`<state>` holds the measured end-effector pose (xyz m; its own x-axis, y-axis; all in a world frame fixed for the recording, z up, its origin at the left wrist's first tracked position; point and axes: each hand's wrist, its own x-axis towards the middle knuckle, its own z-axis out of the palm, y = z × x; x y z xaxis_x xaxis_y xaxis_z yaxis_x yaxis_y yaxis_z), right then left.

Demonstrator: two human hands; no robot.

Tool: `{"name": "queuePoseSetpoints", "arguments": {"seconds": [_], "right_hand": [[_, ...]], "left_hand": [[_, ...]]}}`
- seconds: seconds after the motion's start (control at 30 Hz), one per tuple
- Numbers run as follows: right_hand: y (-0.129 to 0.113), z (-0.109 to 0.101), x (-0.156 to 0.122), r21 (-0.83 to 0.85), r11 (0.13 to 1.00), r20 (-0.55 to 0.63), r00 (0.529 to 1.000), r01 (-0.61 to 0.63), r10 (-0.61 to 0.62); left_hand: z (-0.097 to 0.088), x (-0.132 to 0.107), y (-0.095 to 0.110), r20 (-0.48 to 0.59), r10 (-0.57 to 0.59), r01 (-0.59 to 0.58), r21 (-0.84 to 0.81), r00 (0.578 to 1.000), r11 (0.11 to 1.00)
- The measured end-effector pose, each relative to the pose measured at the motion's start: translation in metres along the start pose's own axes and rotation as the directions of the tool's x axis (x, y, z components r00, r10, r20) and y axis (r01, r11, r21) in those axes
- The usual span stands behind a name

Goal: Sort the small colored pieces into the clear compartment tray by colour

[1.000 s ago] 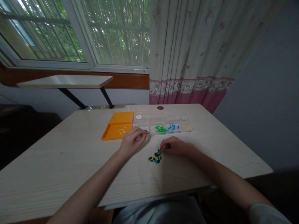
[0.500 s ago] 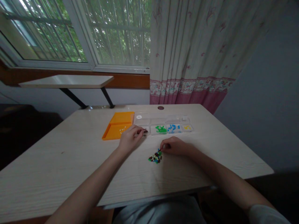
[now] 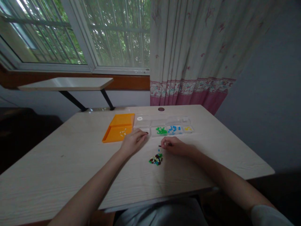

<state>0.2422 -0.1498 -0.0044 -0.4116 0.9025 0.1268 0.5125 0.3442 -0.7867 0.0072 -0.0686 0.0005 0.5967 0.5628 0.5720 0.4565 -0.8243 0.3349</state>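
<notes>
My right hand is closed, its thumb and finger pinching a small dark brown piece above the table. Just below lies a single blue piece, and nearer me a mixed pile of green, brown, blue and pale pieces. My left hand is over the left end of the clear compartment box, fingers closed together. A dark brown bit shows at its fingertips; whether they grip it is unclear. Green pieces, blue pieces and yellow pieces lie in separate compartments.
Left of the clear box lies an open orange case with several pale pieces in it. A small raised shelf stands at the back left of the table. Behind are a window and a curtain.
My left hand has lowered to the clear box, hiding most of the brown pieces there. The brown piece in my right hand has moved up and away from the pile; a blue piece now lies apart.
</notes>
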Motion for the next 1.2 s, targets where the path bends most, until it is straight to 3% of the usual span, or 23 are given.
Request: {"name": "queuePoseSetpoints", "arguments": {"seconds": [0.07, 0.17, 0.47, 0.63, 0.73, 0.83, 0.97, 1.2], "right_hand": [[0.000, 0.001, 0.002, 0.148, 0.989, -0.024, 1.000, -0.010, 0.014], [-0.003, 0.003, 0.004, 0.308, 0.949, 0.011, 0.998, -0.062, 0.062], [-0.006, 0.006, 0.005, 0.424, 0.893, 0.089, 0.989, -0.147, 0.120], [-0.001, 0.006, 0.006, 0.251, 0.967, -0.031, 0.998, -0.048, 0.057], [0.002, 0.004, 0.004, -0.021, 1.000, -0.057, 0.998, -0.016, 0.015], [0.003, 0.004, 0.000, -0.252, 0.967, -0.018, 0.999, 0.022, -0.028], [0.003, 0.004, -0.002, -0.306, 0.950, 0.025, 0.997, 0.071, -0.066], [0.002, 0.004, -0.002, -0.348, 0.935, 0.035, 0.998, 0.070, -0.061]], "left_hand": [[0.002, 0.000, 0.014, 0.068, 0.125, -0.119, -0.082, 0.990, 0.989], [0.006, -0.001, 0.030, 0.107, 0.212, -0.196, -0.139, 0.971, 0.971], [0.010, -0.003, 0.036, 0.101, 0.246, -0.229, -0.155, 0.964, 0.961], [0.006, -0.001, 0.038, 0.075, 0.212, -0.200, -0.138, 0.974, 0.970], [0.002, 0.001, 0.035, -0.035, 0.112, -0.116, -0.149, 0.993, 0.982], [-0.005, 0.003, 0.031, -0.162, 0.004, -0.029, -0.152, 0.987, 0.988], [-0.011, 0.004, 0.028, -0.250, -0.056, 0.028, -0.115, 0.967, 0.993], [-0.010, 0.002, 0.029, -0.283, -0.054, 0.027, -0.100, 0.958, 0.995]]}}
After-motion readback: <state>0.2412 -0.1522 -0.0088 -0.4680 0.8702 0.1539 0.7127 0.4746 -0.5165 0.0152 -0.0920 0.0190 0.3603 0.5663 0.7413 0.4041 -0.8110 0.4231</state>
